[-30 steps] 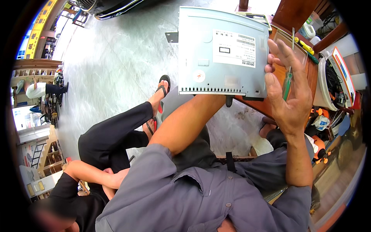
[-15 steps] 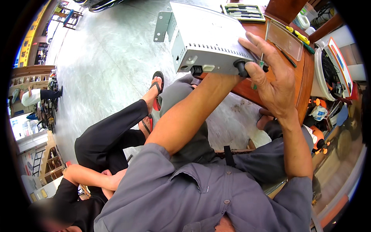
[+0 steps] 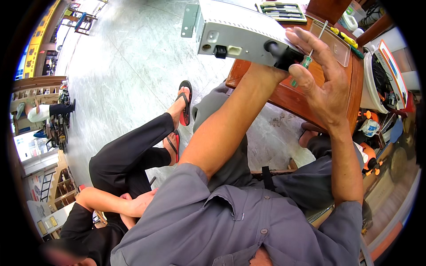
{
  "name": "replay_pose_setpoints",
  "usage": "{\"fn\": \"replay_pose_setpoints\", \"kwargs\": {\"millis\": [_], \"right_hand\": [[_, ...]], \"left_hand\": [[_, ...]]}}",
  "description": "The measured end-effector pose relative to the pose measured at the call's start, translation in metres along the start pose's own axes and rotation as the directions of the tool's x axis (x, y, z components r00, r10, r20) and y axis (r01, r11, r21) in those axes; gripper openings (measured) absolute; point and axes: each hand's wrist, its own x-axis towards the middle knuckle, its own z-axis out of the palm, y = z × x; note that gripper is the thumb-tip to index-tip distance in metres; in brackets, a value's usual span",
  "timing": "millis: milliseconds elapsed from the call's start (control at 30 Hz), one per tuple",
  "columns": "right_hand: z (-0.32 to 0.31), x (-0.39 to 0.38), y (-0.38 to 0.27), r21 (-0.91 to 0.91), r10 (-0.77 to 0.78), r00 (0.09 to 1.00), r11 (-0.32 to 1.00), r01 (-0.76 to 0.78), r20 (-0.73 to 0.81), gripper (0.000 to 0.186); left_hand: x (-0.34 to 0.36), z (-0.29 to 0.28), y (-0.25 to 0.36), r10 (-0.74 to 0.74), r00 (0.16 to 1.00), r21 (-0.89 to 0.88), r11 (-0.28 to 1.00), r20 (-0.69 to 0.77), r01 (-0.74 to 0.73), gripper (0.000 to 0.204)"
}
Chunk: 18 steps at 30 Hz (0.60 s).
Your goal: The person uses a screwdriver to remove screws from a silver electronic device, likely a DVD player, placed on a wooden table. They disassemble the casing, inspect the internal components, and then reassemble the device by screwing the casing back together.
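Metal box (image 3: 239, 33): grey, black sockets. Screwdriver (image 3: 305, 62): translucent green handle. Counter (image 3: 306, 95): reddish-brown wood. Second screwdriver (image 3: 344, 37): yellow handle. Bucket (image 3: 370, 84): white. Floor (image 3: 128, 66): pale grey marbled tile. Shirt (image 3: 230, 226): grey.

A reddish wooden table (image 3: 306, 99) stands beyond the right hand's fingers (image 3: 310, 44). Just past the fingertips a clear plastic lid (image 3: 335, 42) lies flat on its top, with a yellow-handled screwdriver (image 3: 342, 36) beside it on the far side. Farther off, beyond the fingers and to their left, a flat tool case (image 3: 280, 12) rests near the table's far edge. Pale stone floor (image 3: 133, 66) spreads below.
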Motion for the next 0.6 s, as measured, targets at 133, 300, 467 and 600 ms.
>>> {"fn": "replay_pose_setpoints", "kwargs": {"millis": [133, 300, 467, 600], "right_hand": [[0.002, -0.002, 0.003, -0.126, -0.007, 1.0, 0.992, 0.009, 0.017, 0.063], [0.011, -0.005, 0.005, -0.249, -0.055, 0.998, 0.967, 0.049, -0.014, 0.068], [0.027, -0.007, 0.0, -0.295, -0.082, 0.992, 0.954, 0.052, -0.093, 0.064], [0.021, -0.007, 0.006, -0.357, -0.175, 0.981, 0.925, 0.134, -0.087, 0.06]], "left_hand": [[0.001, -0.008, 0.004, 0.136, 0.99, 0.843, 0.526, 0.043, -0.109, 0.035], [-0.002, -0.007, -0.017, 0.091, 0.993, 0.335, 0.94, -0.078, -0.06, 0.034], [-0.008, -0.009, -0.041, 0.076, 0.995, 0.27, 0.961, -0.068, -0.055, 0.034], [-0.01, -0.008, -0.051, 0.07, 0.997, 0.308, 0.95, -0.041, -0.054, 0.034]]}}
